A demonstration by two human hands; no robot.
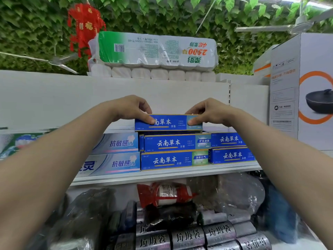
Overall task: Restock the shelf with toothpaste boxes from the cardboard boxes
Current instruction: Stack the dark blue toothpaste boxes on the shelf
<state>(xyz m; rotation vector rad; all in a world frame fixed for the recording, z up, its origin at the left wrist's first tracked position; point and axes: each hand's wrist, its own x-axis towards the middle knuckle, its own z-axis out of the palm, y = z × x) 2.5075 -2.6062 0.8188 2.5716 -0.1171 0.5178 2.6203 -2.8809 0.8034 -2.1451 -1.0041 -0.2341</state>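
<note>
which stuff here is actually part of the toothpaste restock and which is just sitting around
Part of the job:
blue toothpaste box gripped by left hand and right hand
blue stack beneath it
shelf

Just lying about:
toilet paper pack
cookware carton
trash bag rolls
red lantern

Blue toothpaste box w/ white lettering & gold edging, centre frame; pale grey-blue boxes w/ pink stripe, centre left; white shelf; red lantern on green leaf wall, upper left; silver rolls w/ black lettering, bottom.
</note>
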